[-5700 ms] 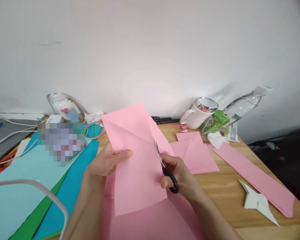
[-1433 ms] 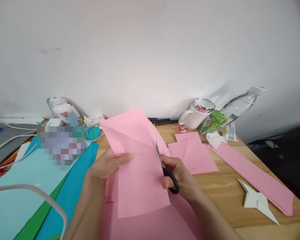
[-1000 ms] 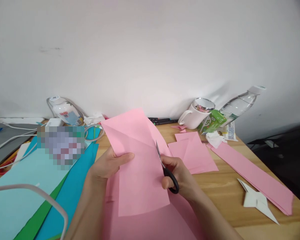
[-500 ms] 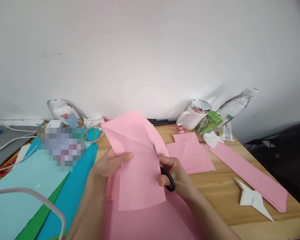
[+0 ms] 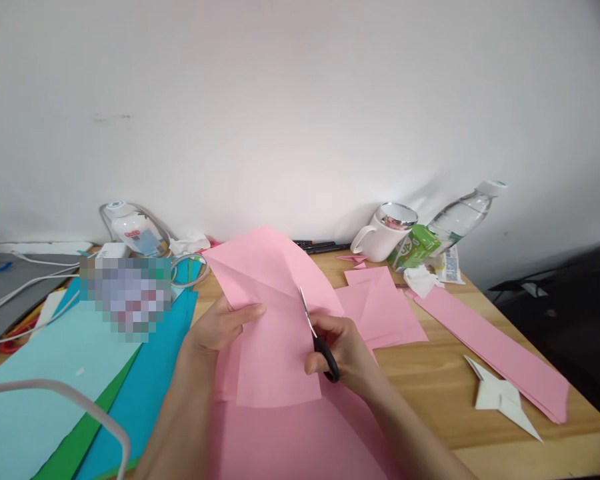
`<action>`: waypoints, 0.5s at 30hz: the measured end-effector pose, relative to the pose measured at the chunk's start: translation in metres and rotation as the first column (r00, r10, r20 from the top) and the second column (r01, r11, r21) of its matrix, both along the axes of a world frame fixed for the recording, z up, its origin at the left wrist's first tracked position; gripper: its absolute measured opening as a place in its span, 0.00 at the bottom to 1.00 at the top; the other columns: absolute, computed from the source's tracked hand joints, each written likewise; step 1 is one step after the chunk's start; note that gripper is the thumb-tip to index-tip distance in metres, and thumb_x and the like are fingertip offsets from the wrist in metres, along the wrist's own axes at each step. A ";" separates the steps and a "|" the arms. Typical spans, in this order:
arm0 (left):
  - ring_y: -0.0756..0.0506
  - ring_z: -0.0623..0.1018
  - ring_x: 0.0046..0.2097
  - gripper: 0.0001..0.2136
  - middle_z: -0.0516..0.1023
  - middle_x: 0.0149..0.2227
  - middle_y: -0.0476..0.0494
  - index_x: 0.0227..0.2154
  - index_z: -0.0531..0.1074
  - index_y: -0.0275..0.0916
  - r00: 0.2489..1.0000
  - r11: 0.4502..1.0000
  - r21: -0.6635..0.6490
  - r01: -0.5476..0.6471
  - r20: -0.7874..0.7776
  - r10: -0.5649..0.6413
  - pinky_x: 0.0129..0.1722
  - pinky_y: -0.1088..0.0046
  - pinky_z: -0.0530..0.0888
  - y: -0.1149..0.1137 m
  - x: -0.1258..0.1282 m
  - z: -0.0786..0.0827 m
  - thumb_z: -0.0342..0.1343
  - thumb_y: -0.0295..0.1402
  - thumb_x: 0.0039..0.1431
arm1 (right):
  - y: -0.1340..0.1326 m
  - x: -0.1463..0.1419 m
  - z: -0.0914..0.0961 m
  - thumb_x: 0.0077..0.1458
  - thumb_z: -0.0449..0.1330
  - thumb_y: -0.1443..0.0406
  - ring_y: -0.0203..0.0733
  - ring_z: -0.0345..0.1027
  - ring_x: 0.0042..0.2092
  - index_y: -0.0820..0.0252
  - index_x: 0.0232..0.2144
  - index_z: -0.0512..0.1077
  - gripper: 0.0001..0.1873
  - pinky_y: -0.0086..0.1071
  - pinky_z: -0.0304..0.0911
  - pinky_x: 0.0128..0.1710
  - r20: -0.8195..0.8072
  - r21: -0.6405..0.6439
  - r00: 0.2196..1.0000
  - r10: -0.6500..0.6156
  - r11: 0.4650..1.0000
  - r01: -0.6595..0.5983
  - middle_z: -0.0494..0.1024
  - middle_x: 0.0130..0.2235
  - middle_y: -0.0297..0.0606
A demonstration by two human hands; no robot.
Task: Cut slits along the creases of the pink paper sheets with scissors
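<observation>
A folded pink paper sheet is held up over the wooden desk. My left hand pinches its left edge, thumb on top of the paper. My right hand grips black-handled scissors, whose blades point up and away along the sheet's right edge. A larger pink sheet lies flat beneath both hands.
Blue and green paper sheets and white cables lie at left. Pink offcuts, a long pink strip and a white folded paper shape sit at right. A white mug, green carton and water bottle stand by the wall.
The view has shifted slightly, so everything sits a little lower and further left. My hands, the pink sheet and the scissors keep nearly the same pose, the blades staying at the right edge.
</observation>
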State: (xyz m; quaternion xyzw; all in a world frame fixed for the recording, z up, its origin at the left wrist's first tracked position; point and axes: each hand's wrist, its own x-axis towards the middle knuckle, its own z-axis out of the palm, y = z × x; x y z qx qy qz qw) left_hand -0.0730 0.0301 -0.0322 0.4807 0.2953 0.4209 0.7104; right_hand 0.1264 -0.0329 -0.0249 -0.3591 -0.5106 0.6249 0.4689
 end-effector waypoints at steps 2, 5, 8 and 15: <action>0.39 0.78 0.45 0.15 0.80 0.41 0.44 0.42 0.75 0.43 1.000 1.000 -0.001 -0.004 -0.002 0.004 0.42 0.63 0.76 0.000 0.000 0.002 0.61 0.28 0.48 | 0.000 0.000 0.001 0.31 0.71 0.50 0.38 0.61 0.29 0.62 0.28 0.75 0.25 0.29 0.59 0.27 0.001 -0.003 1.000 0.000 1.000 0.000 0.70 0.26 0.35; 0.39 0.78 0.44 0.15 0.80 0.41 0.44 0.41 0.75 0.43 1.000 1.000 0.003 -0.008 0.010 0.008 0.40 0.64 0.76 -0.001 0.002 0.004 0.62 0.28 0.47 | 0.000 0.000 0.001 0.30 0.70 0.49 0.38 0.60 0.29 0.62 0.28 0.75 0.26 0.29 0.58 0.27 0.010 -0.001 1.000 -0.005 1.000 0.005 0.69 0.25 0.35; 0.39 0.78 0.43 0.15 0.80 0.41 0.44 0.41 0.75 0.43 1.000 1.000 0.006 0.001 0.025 -0.001 0.39 0.66 0.77 -0.001 0.002 0.005 0.62 0.28 0.47 | 0.000 0.000 0.000 0.30 0.70 0.49 0.37 0.59 0.28 0.63 0.27 0.75 0.25 0.28 0.58 0.26 0.024 0.005 1.000 -0.011 1.000 0.010 0.68 0.25 0.34; 0.40 0.79 0.42 0.16 0.80 0.41 0.43 0.43 0.74 0.41 0.999 0.999 -0.030 0.011 0.032 -0.010 0.37 0.67 0.77 -0.004 -0.001 0.005 0.61 0.28 0.48 | 0.001 0.000 -0.001 0.29 0.70 0.48 0.35 0.56 0.26 0.63 0.22 0.71 0.26 0.28 0.56 0.25 0.020 -0.012 1.000 -0.002 1.000 0.002 0.66 0.25 0.34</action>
